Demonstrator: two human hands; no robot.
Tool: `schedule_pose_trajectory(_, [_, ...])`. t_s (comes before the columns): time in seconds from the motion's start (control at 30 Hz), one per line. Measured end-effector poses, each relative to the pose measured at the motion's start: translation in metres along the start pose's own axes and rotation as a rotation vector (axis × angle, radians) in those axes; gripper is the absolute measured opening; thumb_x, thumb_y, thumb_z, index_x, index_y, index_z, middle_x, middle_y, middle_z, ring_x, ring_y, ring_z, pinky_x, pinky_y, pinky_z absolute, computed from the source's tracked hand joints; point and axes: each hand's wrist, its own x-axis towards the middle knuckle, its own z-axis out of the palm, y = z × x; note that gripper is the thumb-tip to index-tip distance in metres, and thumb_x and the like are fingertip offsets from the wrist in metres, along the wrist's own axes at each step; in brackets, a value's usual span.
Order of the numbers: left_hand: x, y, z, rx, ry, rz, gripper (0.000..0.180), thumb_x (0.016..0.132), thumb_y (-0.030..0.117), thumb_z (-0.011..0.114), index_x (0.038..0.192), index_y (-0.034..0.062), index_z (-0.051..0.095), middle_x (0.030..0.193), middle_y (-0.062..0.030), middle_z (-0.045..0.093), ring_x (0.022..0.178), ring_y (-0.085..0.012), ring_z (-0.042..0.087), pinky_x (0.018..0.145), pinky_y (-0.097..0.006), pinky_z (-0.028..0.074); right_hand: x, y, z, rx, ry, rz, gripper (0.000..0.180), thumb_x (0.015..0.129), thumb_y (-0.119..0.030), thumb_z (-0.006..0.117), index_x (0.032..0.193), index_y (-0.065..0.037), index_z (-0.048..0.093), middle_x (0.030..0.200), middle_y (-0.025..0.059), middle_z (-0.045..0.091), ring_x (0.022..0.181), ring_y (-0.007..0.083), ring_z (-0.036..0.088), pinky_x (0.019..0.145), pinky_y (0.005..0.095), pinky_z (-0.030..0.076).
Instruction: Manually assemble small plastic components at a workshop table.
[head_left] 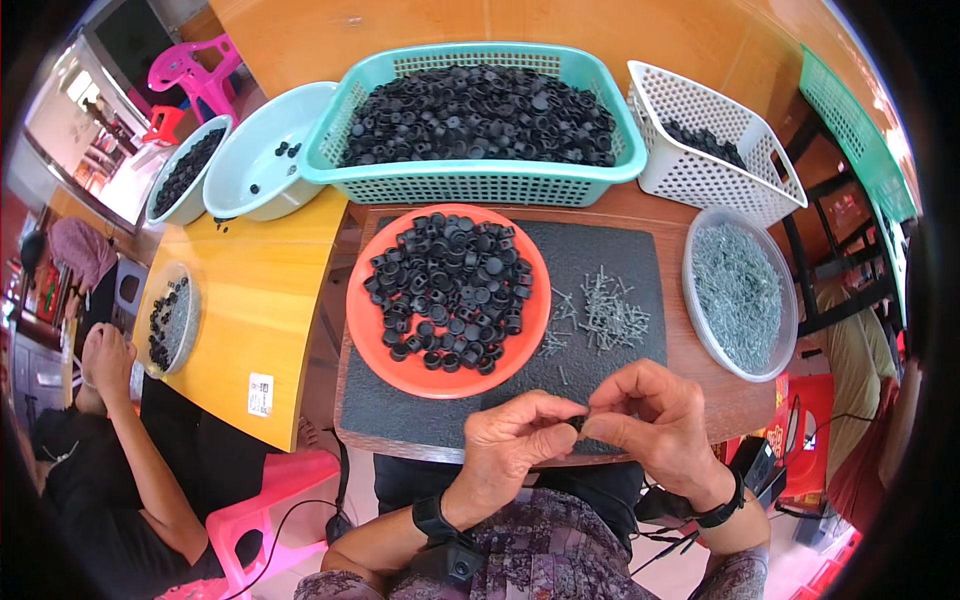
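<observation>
At the near edge of the table, my left hand [518,432] pinches a small black plastic part [576,423] between thumb and fingers. My right hand [648,418] meets it there, its thumb and fingers pressed together at the same part. Whatever the right fingertips grip is too small and covered to make out. Just beyond my hands lies a loose pile of thin metal screws [612,314] on a dark mat [628,250]. An orange-red plate [362,340], heaped with black plastic caps [455,265], sits to the left of the screws.
A clear tub of screws [738,290] stands at the right. Behind are a turquoise basket [480,178] of black parts, a white basket [715,180] and a pale blue basin [250,190]. Another person's hand [107,358] is near a bowl [190,335] on the yellow table [250,310].
</observation>
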Motion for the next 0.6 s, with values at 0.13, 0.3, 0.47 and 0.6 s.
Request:
schedule_pose_trajectory(0.13, [-0.006,-0.004,-0.006,-0.139,0.029,0.001,0.022,0.080,0.003,0.067,0.099,-0.0065,0.061,0.085,-0.0112,0.063,0.068,-0.0136,0.059,0.061,-0.025,0.049,0.005,0.002,0.010,0.115,-0.030,0.001,0.015,0.078,0.000,0.069,0.089,0.001,0.060,0.080,0.0028,0.062,0.071,0.0062,0.057,0.062,0.0214,0.046])
schedule_pose_trajectory(0.3, [-0.013,0.003,-0.020,-0.174,0.122,0.023,0.022,0.082,0.004,0.066,0.100,-0.0069,0.059,0.083,-0.0138,0.063,0.066,-0.0164,0.060,0.060,-0.027,0.050,0.015,-0.018,0.028,0.103,-0.147,0.022,0.013,0.081,-0.002,0.067,0.091,0.002,0.059,0.080,0.0056,0.062,0.071,0.0070,0.058,0.061,0.0205,0.046])
schedule_pose_trajectory(0.47, [-0.022,0.010,-0.039,-0.161,0.151,0.099,0.025,0.081,0.009,0.068,0.097,-0.0072,0.059,0.079,-0.0128,0.063,0.063,-0.0180,0.060,0.055,-0.028,0.049,0.038,-0.012,0.036,-0.205,-0.096,-0.230,0.019,0.076,-0.007,0.071,0.091,-0.001,0.063,0.080,0.0079,0.060,0.068,0.0137,0.058,0.057,0.0281,0.045])
schedule_pose_trajectory(0.6, [-0.033,0.017,-0.055,-0.161,0.152,0.151,0.030,0.079,0.012,0.070,0.100,-0.0070,0.060,0.080,-0.0127,0.065,0.067,-0.0142,0.061,0.061,-0.024,0.050,0.064,0.004,0.052,-0.683,-0.042,-0.713,0.024,0.066,-0.008,0.072,0.087,-0.004,0.063,0.077,0.0090,0.054,0.075,0.0267,0.052,0.064,0.0380,0.045])
